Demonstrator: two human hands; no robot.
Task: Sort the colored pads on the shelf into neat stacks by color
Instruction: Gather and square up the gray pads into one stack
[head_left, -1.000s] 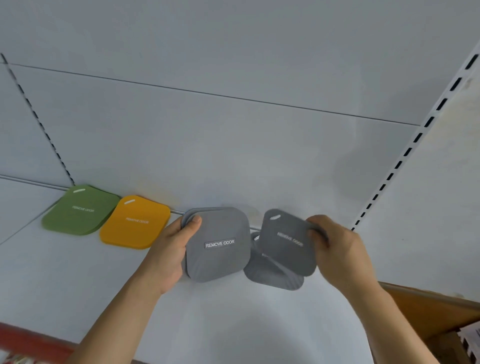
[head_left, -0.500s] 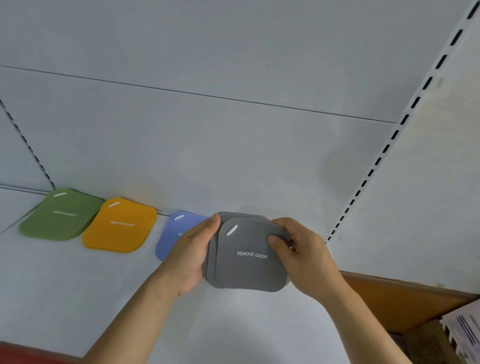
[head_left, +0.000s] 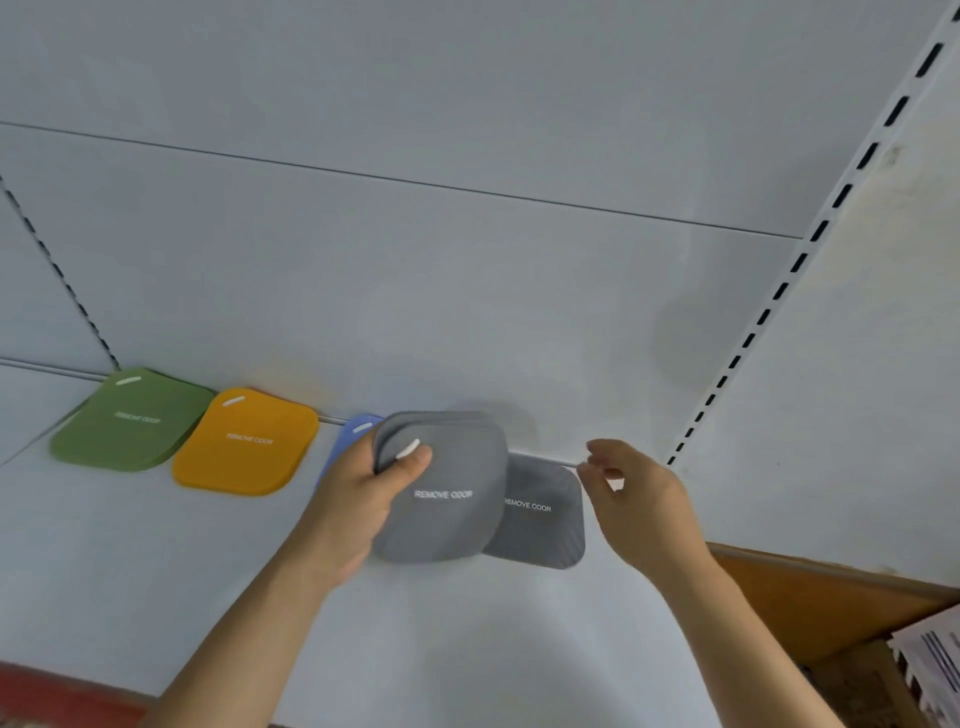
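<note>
My left hand (head_left: 363, 499) grips a small stack of grey pads (head_left: 447, 514) by its left edge, thumb on top, just above the white shelf (head_left: 467, 649). Another grey pad (head_left: 545, 525) lies flat on the shelf to the right, partly under the held stack. My right hand (head_left: 639, 504) hovers beside that pad with fingers apart, holding nothing. A blue pad (head_left: 353, 434) peeks out behind my left hand. Further left lie an orange stack (head_left: 244, 441) and a green stack (head_left: 130, 421) against the back wall.
The white back panel rises right behind the pads. A slotted upright (head_left: 779, 291) marks the shelf's right end. A brown cardboard box (head_left: 831, 608) with printed paper (head_left: 930, 660) sits at the lower right. A red shelf edge (head_left: 57, 691) runs along the front left.
My right hand has let go of the grey stack and drawn back to the right. A grey pad now lies on the shelf to the right, and the left hand alone holds the stack.
</note>
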